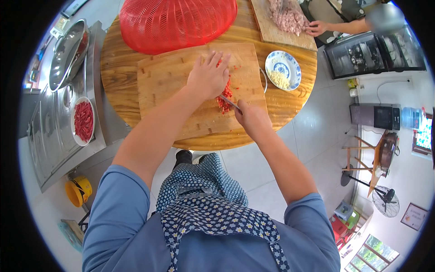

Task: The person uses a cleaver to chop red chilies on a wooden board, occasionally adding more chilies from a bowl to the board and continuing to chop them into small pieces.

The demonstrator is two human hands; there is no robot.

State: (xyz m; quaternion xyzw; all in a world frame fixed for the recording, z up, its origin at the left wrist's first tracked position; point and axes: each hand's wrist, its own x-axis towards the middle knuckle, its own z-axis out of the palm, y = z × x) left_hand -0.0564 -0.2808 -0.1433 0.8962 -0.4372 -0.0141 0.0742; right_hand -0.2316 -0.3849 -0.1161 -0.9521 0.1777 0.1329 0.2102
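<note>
My right hand (252, 119) grips the handle of a knife (229, 102), whose narrow edge-on blade runs up-left into chopped red chili (227, 108) on a wooden cutting board (163, 98). My left hand (210, 76) is spread palm down over the chili and the far part of the blade; whether it presses on the blade is hidden. Right of the board, a blue-and-white plate (293, 68) holds minced garlic (278, 79). At the far right of the table, another person's hand (316, 28) touches ground meat (289, 20) on a second board (302, 41).
A red plastic mesh basket (176, 23) lies beyond the board on the round wooden table (117, 68). To the left, a steel counter (51, 136) bears a large metal pan (68, 54) and a white dish of red chilies (83, 121). A yellow bucket (79, 191) stands lower left.
</note>
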